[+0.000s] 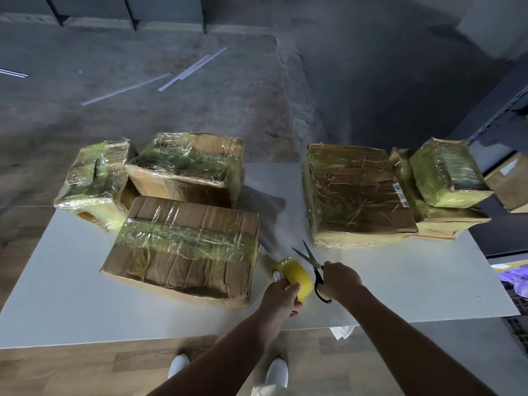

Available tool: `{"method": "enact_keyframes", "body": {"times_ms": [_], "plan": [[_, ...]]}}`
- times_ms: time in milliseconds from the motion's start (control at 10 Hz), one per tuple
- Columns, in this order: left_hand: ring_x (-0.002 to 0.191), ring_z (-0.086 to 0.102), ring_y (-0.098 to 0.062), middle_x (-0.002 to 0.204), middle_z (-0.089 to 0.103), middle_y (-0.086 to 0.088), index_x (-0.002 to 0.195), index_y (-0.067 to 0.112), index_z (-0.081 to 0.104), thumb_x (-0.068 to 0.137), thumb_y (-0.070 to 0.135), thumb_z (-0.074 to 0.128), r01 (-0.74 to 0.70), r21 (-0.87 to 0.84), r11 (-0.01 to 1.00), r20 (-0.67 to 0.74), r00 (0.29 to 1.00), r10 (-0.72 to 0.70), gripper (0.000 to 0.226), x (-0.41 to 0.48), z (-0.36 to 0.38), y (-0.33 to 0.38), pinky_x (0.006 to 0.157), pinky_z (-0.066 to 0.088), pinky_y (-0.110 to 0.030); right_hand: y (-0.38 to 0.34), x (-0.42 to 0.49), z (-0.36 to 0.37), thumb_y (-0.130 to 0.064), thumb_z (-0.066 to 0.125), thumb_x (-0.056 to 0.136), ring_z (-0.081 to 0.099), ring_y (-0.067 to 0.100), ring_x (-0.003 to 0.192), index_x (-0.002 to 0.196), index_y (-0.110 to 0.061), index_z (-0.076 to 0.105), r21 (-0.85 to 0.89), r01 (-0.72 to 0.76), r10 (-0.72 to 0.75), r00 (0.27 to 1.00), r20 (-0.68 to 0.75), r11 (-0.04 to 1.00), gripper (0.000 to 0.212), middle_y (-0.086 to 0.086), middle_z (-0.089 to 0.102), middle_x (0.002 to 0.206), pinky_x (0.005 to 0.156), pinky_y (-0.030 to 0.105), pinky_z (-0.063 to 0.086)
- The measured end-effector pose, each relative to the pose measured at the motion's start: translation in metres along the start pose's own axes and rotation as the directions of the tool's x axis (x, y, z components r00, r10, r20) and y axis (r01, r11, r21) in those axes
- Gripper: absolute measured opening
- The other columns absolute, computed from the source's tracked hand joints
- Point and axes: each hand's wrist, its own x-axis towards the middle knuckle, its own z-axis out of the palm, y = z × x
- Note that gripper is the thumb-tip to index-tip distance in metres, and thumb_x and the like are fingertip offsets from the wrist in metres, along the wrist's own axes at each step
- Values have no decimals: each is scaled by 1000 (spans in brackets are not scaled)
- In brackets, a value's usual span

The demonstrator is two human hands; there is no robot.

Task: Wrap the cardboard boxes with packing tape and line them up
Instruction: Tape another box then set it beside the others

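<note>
Crowding the white surface [400, 284] are taped cardboard boxes [185, 167] (all closed, contents unseen): three at centre left, the nearest box [183, 247] banded across its top, and more at centre right beside a large flat box [360, 192]. At lower centre the left hand [281, 295] grips the yellow tape roll [295, 277], a clear strip [265, 257] running to the nearest box. The right hand [340, 278] holds black-handled scissors [313, 260], blades parted.

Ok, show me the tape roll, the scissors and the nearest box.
tape roll [297, 274]: head view, yellow outer band.
scissors [315, 264]: head view, blades near the pivot.
nearest box [183, 244]: head view, taped top face.
</note>
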Motion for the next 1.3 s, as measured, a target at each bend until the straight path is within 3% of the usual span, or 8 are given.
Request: {"method": "enact_keyframes", "body": {"times_ms": [200, 300, 500, 700, 800, 900, 1000, 1300], "plan": [[69, 60, -8, 94, 57, -5, 116, 8, 55, 99, 32, 49, -26, 31, 999, -32, 999, 27, 30, 4, 1, 3, 51, 44, -20, -12, -3, 8, -27, 50, 94, 66, 21, 98, 114, -17, 57, -128, 21, -40, 987, -153, 992, 23, 0, 66, 106, 68, 26, 45], [70, 60, -8, 93, 58, -4, 108, 13, 53, 100, 33, 46, -40, -7, 999, -78, 996, 39, 22, 6, 0, 8, 52, 44, -20, -14, -8, 5, -21, 53, 94, 61, 19, 102, 117, -15, 57, -18, 158, -158, 960, -232, 987, 24, 3, 63, 110, 83, 26, 49], [67, 57, -14, 88, 55, -11, 100, 11, 56, 101, 29, 46, -92, -160, 983, -134, 988, 71, 21, 4, 1, 18, 52, 51, -20, -3, -26, -13, -17, 61, 82, 59, 15, 89, 115, -16, 63, 593, 214, -241, 970, -35, 776, 33, -1, 65, 100, 73, 24, 48], [88, 63, -30, 112, 64, -22, 116, -4, 59, 97, 11, 44, -89, 109, 990, -150, 983, 105, 28, -2, 1, 22, 81, 54, -38, -12, -32, -17, -22, 56, 90, 58, 25, 113, 124, -9, 59, 196, 286, -219, 927, -304, 938, 36, 9, 62, 126, 88, 26, 44], [88, 64, -30, 101, 67, -19, 104, -1, 67, 93, 11, 43, -146, 360, 922, -35, 985, 169, 29, -18, 2, 22, 79, 53, -40, -20, -28, -7, -22, 44, 97, 39, 18, 134, 137, -12, 47, -6, 218, -212, 943, -258, 976, 41, 5, 47, 143, 109, 24, 28], [84, 66, -25, 93, 69, -14, 93, 3, 70, 92, 19, 48, -331, 575, 748, 144, 941, 306, 27, -42, 3, 27, 76, 52, -38, -26, -27, -7, -19, 47, 97, 43, 23, 133, 136, -8, 45, -287, 269, -318, 938, -137, 919, 41, 11, 47, 141, 101, 25, 38], [74, 59, -14, 84, 67, -3, 91, 12, 66, 93, 22, 48, -481, 655, 583, 179, 848, 499, 21, -63, -11, 41, 67, 45, -30, -46, -33, -6, -9, 44, 98, 59, 34, 110, 128, 6, 49, 397, 92, -9, 979, -205, 913, 34, 25, 55, 128, 63, 18, 54], [74, 62, -5, 91, 69, 2, 107, 15, 66, 96, 17, 48, -569, 660, 491, -95, 585, 805, 21, -82, -82, 82, 61, 48, -14, -123, -90, -46, -11, 43, 95, 58, 34, 106, 118, 6, 59, 500, 438, -19, 766, -643, 747, 33, 22, 62, 114, 94, 33, 44]]}}
